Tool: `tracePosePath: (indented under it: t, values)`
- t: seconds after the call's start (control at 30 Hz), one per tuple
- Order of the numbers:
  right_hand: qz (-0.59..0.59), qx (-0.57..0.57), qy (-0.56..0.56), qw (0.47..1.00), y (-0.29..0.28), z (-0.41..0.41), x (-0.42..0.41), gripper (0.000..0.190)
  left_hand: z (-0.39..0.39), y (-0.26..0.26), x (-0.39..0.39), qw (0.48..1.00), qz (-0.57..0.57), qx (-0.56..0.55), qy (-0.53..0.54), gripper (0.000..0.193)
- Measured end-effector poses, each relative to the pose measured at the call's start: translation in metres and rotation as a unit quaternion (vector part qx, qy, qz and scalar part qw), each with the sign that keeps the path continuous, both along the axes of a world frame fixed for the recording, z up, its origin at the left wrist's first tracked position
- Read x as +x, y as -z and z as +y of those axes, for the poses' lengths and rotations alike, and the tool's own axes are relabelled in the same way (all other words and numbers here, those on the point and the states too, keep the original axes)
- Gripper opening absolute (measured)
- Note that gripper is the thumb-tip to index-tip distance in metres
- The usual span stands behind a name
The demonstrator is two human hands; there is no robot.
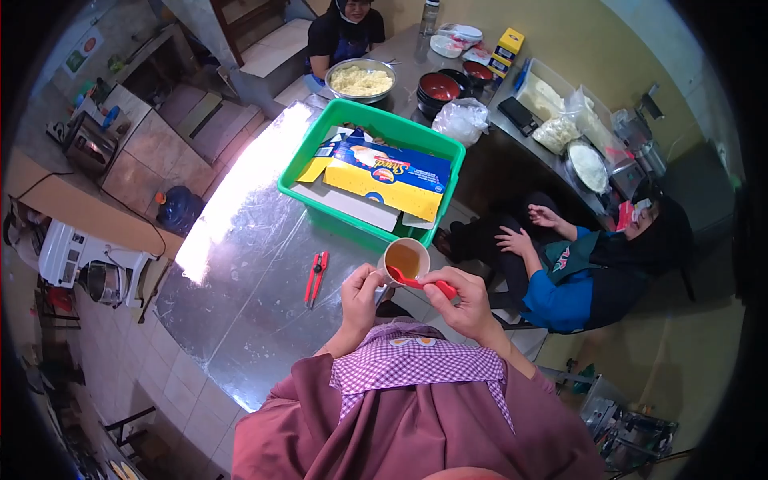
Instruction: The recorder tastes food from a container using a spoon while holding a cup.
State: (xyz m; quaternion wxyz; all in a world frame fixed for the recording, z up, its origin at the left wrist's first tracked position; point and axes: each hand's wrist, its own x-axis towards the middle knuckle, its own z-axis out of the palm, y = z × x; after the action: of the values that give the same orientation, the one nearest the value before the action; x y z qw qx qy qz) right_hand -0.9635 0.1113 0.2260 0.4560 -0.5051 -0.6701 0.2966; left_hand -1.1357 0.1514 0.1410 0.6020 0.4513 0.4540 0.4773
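Note:
My left hand [360, 297] grips the side of a light-coloured cup [423, 255] that holds an amber-brown liquid. My right hand [462, 294] has hold of a red plastic spoon [442, 288], whose one end reaches into the cup at its near rim. Both hands are in front of the checked apron, just beyond the metal table's near right side. To the left of the cup, a red and black scissor-like tool [315, 279] lies on the metal table [252, 318]. Beyond the cup stands a green plastic tub [366, 231] with flattened yellow and blue cardboard boxes [384, 174] in it.
One person [345, 36] sits at the far side near a metal bowl of pale shreds [360, 81]. Another person [576, 282] sits at the right, hands raised. A side counter [504, 123] bears stacked bowls [440, 90], bags and containers. A stand mixer [90, 258] stands left.

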Motion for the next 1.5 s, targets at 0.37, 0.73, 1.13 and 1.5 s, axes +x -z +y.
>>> tracePosePath:
  t: [0.37,0.73,1.13,1.5]
  values:
    - [-0.006,0.013,-0.037,0.999,-0.001,0.032,-0.012,0.011,0.015,-0.024,-0.015,0.990,0.066,0.098,-0.075,0.023]
    - [0.325,-0.118,0.113,0.931,0.020,0.038,-0.012,0.016,0.018,-0.006,-0.004,0.993,0.048,0.080,-0.071,0.017]
    - [0.475,-0.180,0.163,0.846,0.036,0.036,0.012,0.024,0.019,-0.013,-0.013,0.997,0.009,0.062,-0.040,0.019]
    - [0.507,-0.150,0.119,0.840,0.005,0.037,0.030,0.025,0.022,-0.050,-0.031,0.999,-0.029,0.029,0.022,0.019]
